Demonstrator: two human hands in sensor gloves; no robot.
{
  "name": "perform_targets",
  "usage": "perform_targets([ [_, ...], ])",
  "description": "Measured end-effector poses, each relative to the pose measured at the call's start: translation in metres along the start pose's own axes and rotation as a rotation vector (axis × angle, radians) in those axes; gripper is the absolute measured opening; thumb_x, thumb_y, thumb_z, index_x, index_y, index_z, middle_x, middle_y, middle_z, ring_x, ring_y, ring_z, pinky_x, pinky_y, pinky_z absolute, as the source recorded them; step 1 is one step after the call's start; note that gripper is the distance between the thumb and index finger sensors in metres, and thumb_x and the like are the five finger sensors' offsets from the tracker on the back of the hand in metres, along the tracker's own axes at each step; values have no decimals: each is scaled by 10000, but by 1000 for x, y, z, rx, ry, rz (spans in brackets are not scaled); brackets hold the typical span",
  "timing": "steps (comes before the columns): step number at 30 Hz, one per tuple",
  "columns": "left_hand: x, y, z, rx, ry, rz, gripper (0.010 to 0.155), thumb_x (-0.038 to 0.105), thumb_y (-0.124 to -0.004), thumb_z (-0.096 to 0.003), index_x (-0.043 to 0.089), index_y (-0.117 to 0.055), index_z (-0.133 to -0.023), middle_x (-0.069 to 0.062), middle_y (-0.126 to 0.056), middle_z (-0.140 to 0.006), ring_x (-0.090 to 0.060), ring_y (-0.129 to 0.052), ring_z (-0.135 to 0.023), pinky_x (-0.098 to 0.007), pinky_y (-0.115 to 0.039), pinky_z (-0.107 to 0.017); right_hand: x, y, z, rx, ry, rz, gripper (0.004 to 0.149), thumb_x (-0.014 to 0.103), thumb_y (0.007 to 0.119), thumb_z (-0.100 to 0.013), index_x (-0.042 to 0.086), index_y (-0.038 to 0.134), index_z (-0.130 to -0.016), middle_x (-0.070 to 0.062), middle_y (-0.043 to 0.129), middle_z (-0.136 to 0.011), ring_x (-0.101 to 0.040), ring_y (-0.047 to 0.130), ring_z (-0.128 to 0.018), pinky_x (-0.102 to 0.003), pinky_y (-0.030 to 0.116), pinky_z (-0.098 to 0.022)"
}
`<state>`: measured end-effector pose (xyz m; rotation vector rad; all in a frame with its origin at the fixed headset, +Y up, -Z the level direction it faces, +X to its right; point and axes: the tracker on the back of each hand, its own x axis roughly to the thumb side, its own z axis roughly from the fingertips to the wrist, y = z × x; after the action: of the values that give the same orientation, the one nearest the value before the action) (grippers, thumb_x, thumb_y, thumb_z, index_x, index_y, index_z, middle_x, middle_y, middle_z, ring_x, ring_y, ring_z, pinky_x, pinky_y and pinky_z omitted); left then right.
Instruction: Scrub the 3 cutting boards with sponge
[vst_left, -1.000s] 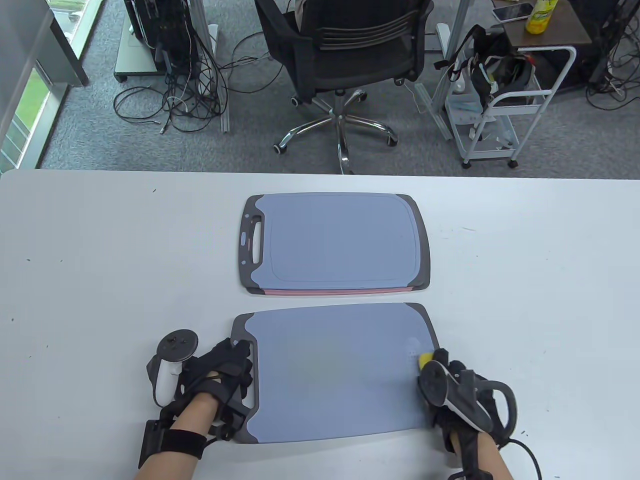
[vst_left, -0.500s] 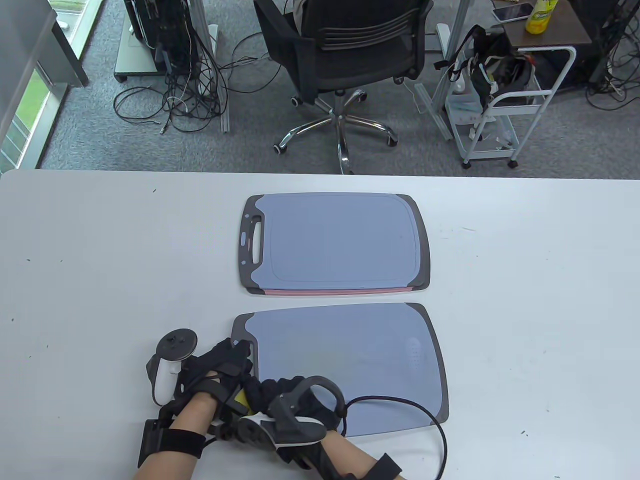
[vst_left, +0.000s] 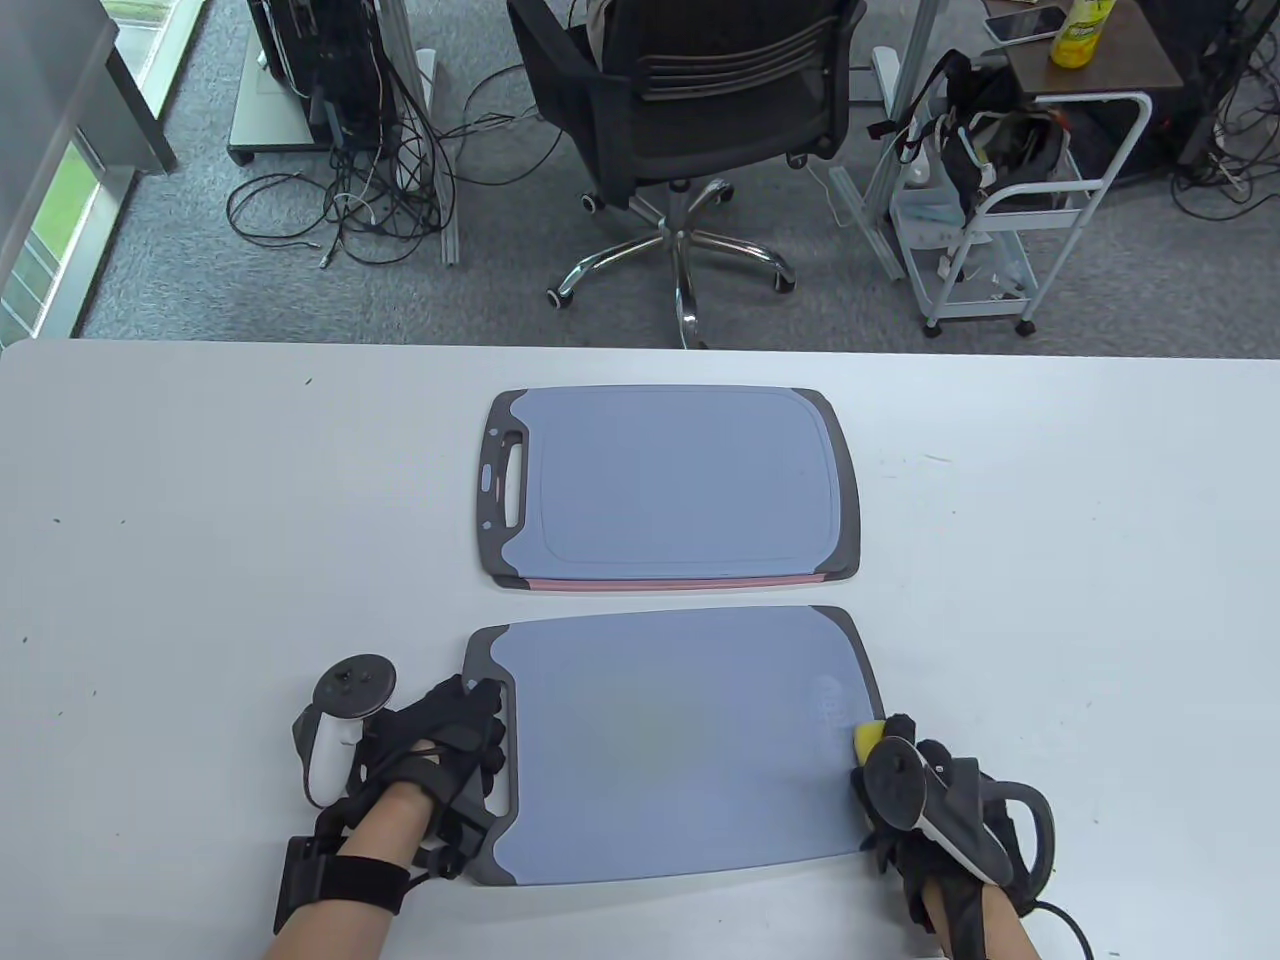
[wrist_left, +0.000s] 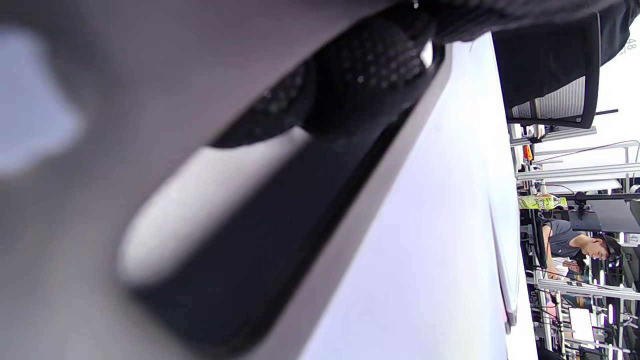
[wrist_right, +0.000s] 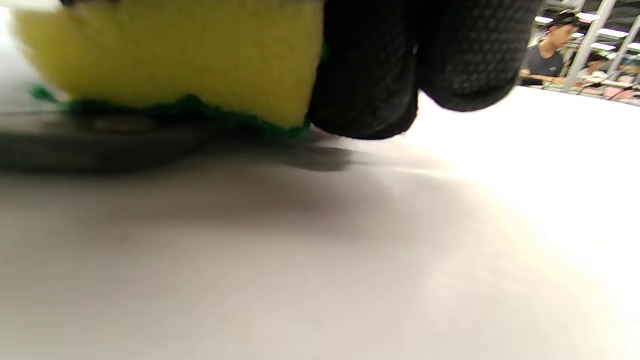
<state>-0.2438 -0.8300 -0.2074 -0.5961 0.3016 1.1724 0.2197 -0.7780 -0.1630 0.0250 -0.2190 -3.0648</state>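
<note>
The near cutting board (vst_left: 680, 740), blue with grey ends, lies in front of me. My left hand (vst_left: 470, 725) holds its grey handle end; in the left wrist view the gloved fingertips (wrist_left: 370, 75) sit at the handle slot (wrist_left: 210, 210). At the board's right edge, my right hand (vst_left: 890, 750) grips a yellow sponge (vst_left: 866, 738). Up close in the right wrist view, the sponge (wrist_right: 175, 55) has its green scrub side down against the surface. A second blue board (vst_left: 680, 490) lies farther back, stacked on a pink one (vst_left: 680, 581).
The white table (vst_left: 200, 520) spreads to both sides of the boards. Beyond its far edge stand an office chair (vst_left: 680, 110), a white cart (vst_left: 1010, 200) and loose cables on the floor.
The right hand swept the sponge from the board's right edge to its near left corner, then back to the right edge. The left hand stayed on the handle end.
</note>
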Motion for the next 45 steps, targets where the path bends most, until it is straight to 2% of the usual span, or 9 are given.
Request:
perform_targets([
  [4,0,0,0,2,-1,-3,523,564,-678,-584,175,-697,-934,77,-959,-650,-8,-1080,-361,-257,-1008,-266,86,-9,0,-87,-260,29,716,536,700,-455,73,628,-996,-125,835,-707,-195,919,-459,-453,792,-449],
  [9,0,-1,1,1,-4,1,526,559,-680,-582,176,-687,-942,76,-952,-660,-12,-1077,-371,-258,-1001,-274,242,-25,26,-130,-706,101,726,556,672,-452,89,601,-1003,-106,819,-714,-177,910,-473,-443,792,-465],
  [12,0,0,1,-9,-2,9,527,559,-682,-584,173,-686,-944,73,-952,-663,-17,-1079,-376,-262,-1002,-279,288,-28,45,-141,-840,112,725,562,670,-449,101,602,-1004,-98,820,-717,-177,911,-477,-444,791,-468],
  [17,0,-1,1,-10,-4,9,528,558,-684,-583,172,-686,-945,69,-952,-665,-19,-1079,-378,-264,-1002,-279,244,-24,32,-146,-714,116,719,573,678,-438,146,598,-1011,-77,821,-711,-182,919,-478,-446,794,-463],
  [24,0,0,1,-1,-6,-2,529,560,-683,-583,173,-686,-943,74,-952,-661,-14,-1078,-373,-258,-1001,-275,50,-3,10,-33,-146,90,714,554,677,-451,128,596,-1018,-97,821,-735,-204,917,-493,-461,785,-468],
  [28,0,-1,1,5,-6,-7,528,562,-682,-583,174,-689,-941,76,-952,-658,-11,-1077,-369,-254,-1002,-271,-4,3,8,-3,17,36,714,545,686,-456,108,601,-1013,-112,831,-729,-210,923,-479,-463,786,-456],
  [31,0,0,1,5,-6,-11,528,564,-681,-584,175,-688,-941,78,-952,-658,-8,-1078,-369,-253,-1003,-271,27,-2,5,-47,-78,88,715,535,694,-454,76,623,-998,-120,838,-711,-203,924,-471,-457,791,-455],
  [40,0,-1,1,-1,-5,-4,527,561,-685,-584,175,-688,-942,74,-953,-661,-13,-1080,-373,-257,-1003,-274,269,-26,40,-151,-807,120,731,563,668,-450,93,596,-1005,-100,820,-708,-176,909,-474,-444,791,-467],
  [45,0,0,1,-18,-2,10,528,560,-691,-584,173,-688,-943,69,-955,-666,-21,-1084,-381,-265,-1006,-279,276,-28,40,-139,-819,120,722,587,656,-448,154,579,-1021,-65,807,-733,-155,901,-493,-430,790,-477],
])
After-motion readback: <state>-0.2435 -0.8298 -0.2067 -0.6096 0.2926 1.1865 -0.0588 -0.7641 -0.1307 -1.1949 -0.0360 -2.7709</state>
